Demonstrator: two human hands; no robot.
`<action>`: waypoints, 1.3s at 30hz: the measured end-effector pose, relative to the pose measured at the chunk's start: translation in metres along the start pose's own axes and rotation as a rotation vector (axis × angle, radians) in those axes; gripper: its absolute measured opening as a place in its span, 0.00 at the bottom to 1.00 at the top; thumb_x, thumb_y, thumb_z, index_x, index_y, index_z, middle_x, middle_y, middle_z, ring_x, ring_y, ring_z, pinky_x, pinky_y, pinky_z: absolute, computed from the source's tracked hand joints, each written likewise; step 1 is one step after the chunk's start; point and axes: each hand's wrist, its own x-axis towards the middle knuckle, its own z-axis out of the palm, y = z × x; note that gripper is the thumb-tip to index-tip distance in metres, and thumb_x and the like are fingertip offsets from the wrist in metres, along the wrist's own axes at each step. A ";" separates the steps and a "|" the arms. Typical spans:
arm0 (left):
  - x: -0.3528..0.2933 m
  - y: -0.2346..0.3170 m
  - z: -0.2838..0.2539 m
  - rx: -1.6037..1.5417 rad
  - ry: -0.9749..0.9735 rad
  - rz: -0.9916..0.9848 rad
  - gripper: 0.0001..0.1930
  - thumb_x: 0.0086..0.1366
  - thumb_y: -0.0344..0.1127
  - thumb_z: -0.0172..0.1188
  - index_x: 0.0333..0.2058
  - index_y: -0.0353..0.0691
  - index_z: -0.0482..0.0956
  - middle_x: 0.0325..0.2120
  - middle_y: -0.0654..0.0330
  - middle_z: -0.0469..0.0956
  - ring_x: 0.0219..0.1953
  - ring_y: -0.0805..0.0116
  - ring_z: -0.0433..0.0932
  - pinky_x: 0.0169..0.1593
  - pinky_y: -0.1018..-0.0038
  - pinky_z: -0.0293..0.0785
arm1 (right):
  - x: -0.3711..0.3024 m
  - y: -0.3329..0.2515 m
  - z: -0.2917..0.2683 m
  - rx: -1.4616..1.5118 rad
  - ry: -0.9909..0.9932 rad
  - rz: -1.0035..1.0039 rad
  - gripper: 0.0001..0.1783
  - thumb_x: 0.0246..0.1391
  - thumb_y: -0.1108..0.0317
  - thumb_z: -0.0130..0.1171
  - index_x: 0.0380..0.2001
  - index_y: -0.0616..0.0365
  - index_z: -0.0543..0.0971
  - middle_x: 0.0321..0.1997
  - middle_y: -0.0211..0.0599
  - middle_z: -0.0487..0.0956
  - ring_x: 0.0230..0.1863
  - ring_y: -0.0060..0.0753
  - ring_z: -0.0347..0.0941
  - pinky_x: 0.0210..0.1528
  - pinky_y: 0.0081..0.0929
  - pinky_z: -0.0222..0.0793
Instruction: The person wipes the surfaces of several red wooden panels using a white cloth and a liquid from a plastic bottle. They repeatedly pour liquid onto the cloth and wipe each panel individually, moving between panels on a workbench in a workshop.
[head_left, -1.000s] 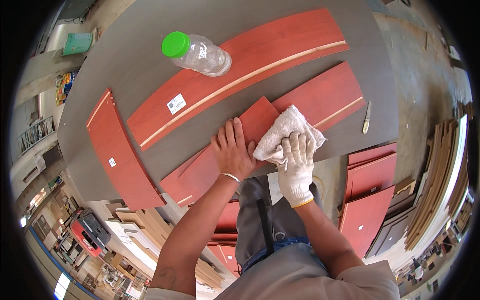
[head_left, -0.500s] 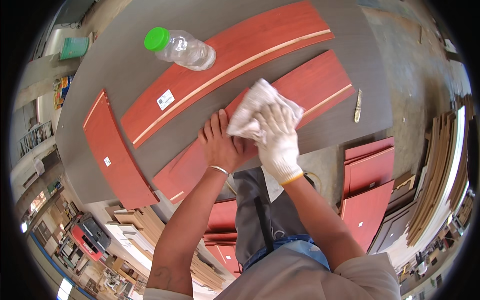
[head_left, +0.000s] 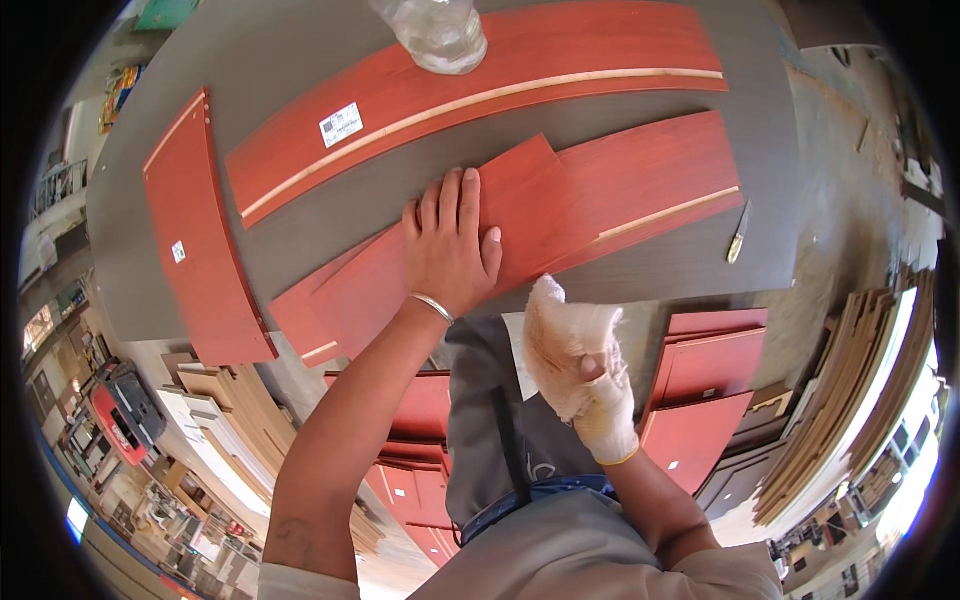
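Note:
My left hand (head_left: 450, 240) lies flat on a smooth red board (head_left: 535, 195), fingers stretched out, a metal bangle at the wrist. That board rests slantwise over another red board (head_left: 660, 165) with a pale strip along its near edge. My right hand (head_left: 608, 412), in a white knitted glove with a yellow cuff hem, grips a whitish cloth (head_left: 565, 345). The bunched cloth is held off the boards, near the table's front edge. Part of the thumb shows bare or stained; the other fingers are hidden by the cloth.
On the dark grey table (head_left: 330, 245) lie a long red board (head_left: 570, 45) with a clear plastic bottle (head_left: 440, 38) on it, and a narrower red board (head_left: 195, 230) at left. A slim knife-like tool (head_left: 738, 235) lies at right. Red panels (head_left: 700, 365) stand below the table.
My right hand has drawn the cloth off the board, back toward my body. My left hand stays on the board. The view has shifted, putting the bottle's green cap out of sight.

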 end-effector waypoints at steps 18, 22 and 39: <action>-0.075 0.031 0.008 -0.184 -0.088 -0.166 0.39 0.65 0.50 0.60 0.68 0.31 0.67 0.73 0.41 0.57 0.77 0.43 0.51 0.76 0.40 0.44 | 0.112 -0.065 0.046 -1.659 -0.040 -0.857 0.35 0.51 0.83 0.53 0.66 0.67 0.71 0.69 0.52 0.74 0.69 0.44 0.71 0.68 0.33 0.66; -0.083 0.021 0.019 -0.071 0.055 0.001 0.32 0.70 0.46 0.53 0.68 0.33 0.68 0.73 0.44 0.59 0.77 0.45 0.52 0.77 0.42 0.43 | 0.157 -0.068 0.085 -1.411 -0.060 -0.864 0.26 0.51 0.82 0.55 0.57 0.67 0.78 0.61 0.54 0.80 0.61 0.51 0.77 0.64 0.38 0.70; -0.085 0.025 0.044 0.371 0.158 0.049 0.31 0.69 0.46 0.48 0.67 0.36 0.67 0.71 0.53 0.64 0.74 0.52 0.60 0.78 0.51 0.51 | 0.152 0.043 0.235 -1.791 -1.180 -1.166 0.08 0.61 0.65 0.56 0.40 0.56 0.77 0.66 0.48 0.74 0.69 0.61 0.64 0.70 0.54 0.57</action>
